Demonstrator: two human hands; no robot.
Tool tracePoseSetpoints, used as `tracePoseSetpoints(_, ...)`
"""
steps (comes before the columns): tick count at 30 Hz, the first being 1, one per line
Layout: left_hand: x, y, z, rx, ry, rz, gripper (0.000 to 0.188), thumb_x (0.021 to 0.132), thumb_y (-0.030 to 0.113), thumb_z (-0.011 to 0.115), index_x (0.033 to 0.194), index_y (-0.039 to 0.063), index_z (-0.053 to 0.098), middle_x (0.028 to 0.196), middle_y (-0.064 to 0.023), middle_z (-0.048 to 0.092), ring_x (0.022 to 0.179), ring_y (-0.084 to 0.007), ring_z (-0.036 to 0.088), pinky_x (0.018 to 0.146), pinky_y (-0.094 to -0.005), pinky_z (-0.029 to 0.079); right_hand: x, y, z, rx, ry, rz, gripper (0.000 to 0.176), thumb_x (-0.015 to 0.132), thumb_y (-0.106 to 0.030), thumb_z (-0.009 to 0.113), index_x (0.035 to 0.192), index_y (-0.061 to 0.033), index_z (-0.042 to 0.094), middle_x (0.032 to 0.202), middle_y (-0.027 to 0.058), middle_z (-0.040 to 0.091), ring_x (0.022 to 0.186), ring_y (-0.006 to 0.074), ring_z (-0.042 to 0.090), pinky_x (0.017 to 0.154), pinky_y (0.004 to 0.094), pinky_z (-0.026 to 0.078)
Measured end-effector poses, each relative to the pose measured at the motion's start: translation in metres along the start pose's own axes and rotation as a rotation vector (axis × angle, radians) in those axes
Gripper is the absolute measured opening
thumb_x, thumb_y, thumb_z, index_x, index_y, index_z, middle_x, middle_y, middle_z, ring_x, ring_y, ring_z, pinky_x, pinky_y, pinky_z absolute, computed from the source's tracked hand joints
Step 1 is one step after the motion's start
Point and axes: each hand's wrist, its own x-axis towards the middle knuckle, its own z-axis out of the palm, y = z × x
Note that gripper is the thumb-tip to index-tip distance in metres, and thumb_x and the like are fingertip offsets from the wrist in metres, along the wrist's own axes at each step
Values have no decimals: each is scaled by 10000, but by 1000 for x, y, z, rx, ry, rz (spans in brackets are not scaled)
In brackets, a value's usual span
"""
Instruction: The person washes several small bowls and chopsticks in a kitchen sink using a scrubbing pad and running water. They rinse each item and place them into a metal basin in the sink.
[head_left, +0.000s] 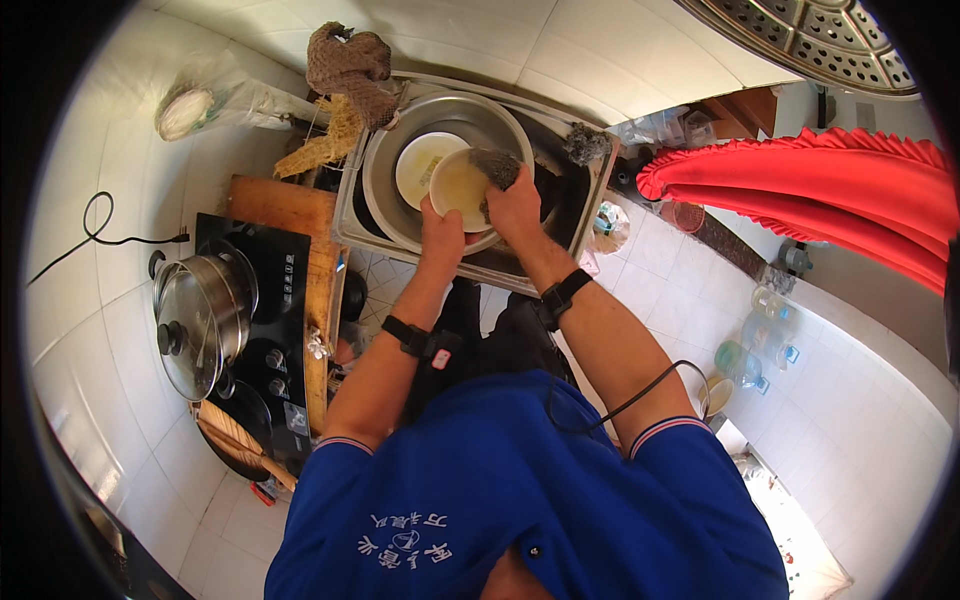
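My left hand grips the near left rim of a pale bowl, which is tilted over a large metal basin. In my right hand is a dark mesh scouring pad, pressed on the bowl's right rim. A second white bowl lies in the basin, partly behind the held one. The basin stands in a steel sink. Another grey scouring pad rests on the sink's back right corner.
A brown mesh cloth and a yellowish loofah-like scrubber hang at the sink's left. Further left, a lidded metal pot stands on a black cooktop, beside a wooden board. Red fabric hangs at right, above plastic bottles.
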Motion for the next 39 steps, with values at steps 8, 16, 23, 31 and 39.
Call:
tracePoseSetpoints(8,-5,2,1,-21,58,48,596,882,37,437,1453,56,266,1298,-190,510,1000,-249,650,618,-343,611,-3,-1,13,139,114,19,472,818,-129,628,1264,-12,529,1118,269,678,1093,449,632,930,467,505)
tracePoseSetpoints(16,-7,5,-11,112,-135,-114,596,888,56,429,1455,39,246,1325,-194,485,1113,-281,614,738,-357,629,7,4,12,-50,-147,-34,498,823,-135,627,1289,-1,514,1112,261,687,1101,428,642,943,456,507)
tracePoseSetpoints(23,-13,-1,-11,-87,41,107,647,884,23,444,1496,65,241,1356,-204,479,1088,-276,621,707,-371,628,0,1,16,25,-60,64,470,817,-139,636,1243,35,537,1151,283,666,1135,429,625,968,448,492)
tracePoseSetpoints(31,-10,-1,-22,-26,-14,135,665,870,10,462,1494,67,237,1331,-190,499,1063,-270,634,694,-351,626,5,-4,17,98,-43,47,459,828,-115,619,1256,26,528,1204,299,636,1174,435,601,997,460,471)
tracePoseSetpoints(39,-12,-7,-26,29,-121,-47,673,864,40,491,1487,64,238,1323,-176,502,1076,-262,623,738,-357,619,-6,-8,16,-13,-152,-11,438,837,-112,638,1247,14,545,1174,259,663,1162,424,613,988,453,481)
